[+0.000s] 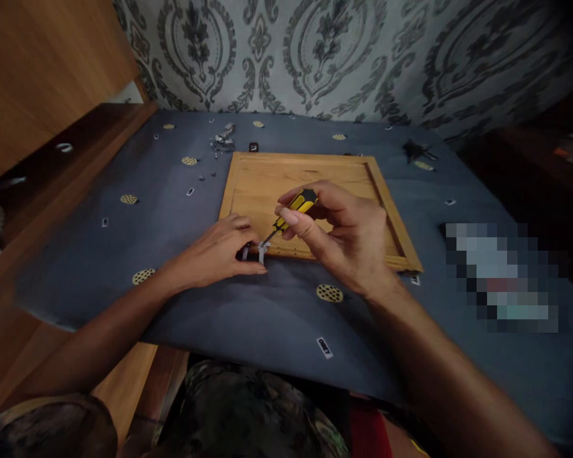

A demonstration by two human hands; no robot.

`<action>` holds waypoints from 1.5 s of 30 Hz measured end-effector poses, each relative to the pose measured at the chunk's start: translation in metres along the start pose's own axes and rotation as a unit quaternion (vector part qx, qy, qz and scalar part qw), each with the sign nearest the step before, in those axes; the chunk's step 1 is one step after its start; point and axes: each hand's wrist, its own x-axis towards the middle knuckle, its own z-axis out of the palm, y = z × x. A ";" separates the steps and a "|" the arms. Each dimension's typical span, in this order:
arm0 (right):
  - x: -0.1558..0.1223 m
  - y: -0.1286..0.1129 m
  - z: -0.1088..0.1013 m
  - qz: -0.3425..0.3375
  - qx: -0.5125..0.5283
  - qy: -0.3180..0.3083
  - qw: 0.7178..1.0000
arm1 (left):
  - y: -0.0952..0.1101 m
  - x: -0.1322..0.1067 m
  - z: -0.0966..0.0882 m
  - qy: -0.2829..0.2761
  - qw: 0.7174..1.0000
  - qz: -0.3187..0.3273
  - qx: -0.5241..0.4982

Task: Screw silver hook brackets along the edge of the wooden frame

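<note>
A framed wooden panel [286, 181], like a small cabinet door, lies flat on the cloth-covered table. At its near edge, left of the middle, sits a metal hinge [262, 248]. My right hand [346, 232] grips a yellow and black screwdriver [298, 207], tilted so that its tip meets the hinge. Small dark holes run along the near edge to the right of the hinge. My left hand [219, 251] is closed around the hinge and the panel's edge, with the thumb below and the fingers above. Its fingertips partly hide the hinge.
Behind the panel's left corner lies a small heap of metal hardware [223, 140], with loose screws [207, 176] nearer. A dark pronged object [417, 151] rests at the back right. A blurred-out item [501, 277] lies on the right. Wooden furniture [52, 76] borders the left side.
</note>
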 end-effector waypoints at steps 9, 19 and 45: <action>0.000 0.003 0.004 0.012 -0.033 0.038 0.999 | 0.001 0.000 0.000 0.005 1.000 0.002 0.027; -0.003 0.006 0.011 -0.006 -0.057 0.094 0.994 | 0.002 0.001 -0.001 -0.002 1.000 -0.002 0.018; -0.005 0.002 0.012 -0.003 -0.040 0.092 0.995 | 0.001 0.000 0.000 -0.002 1.000 -0.003 0.022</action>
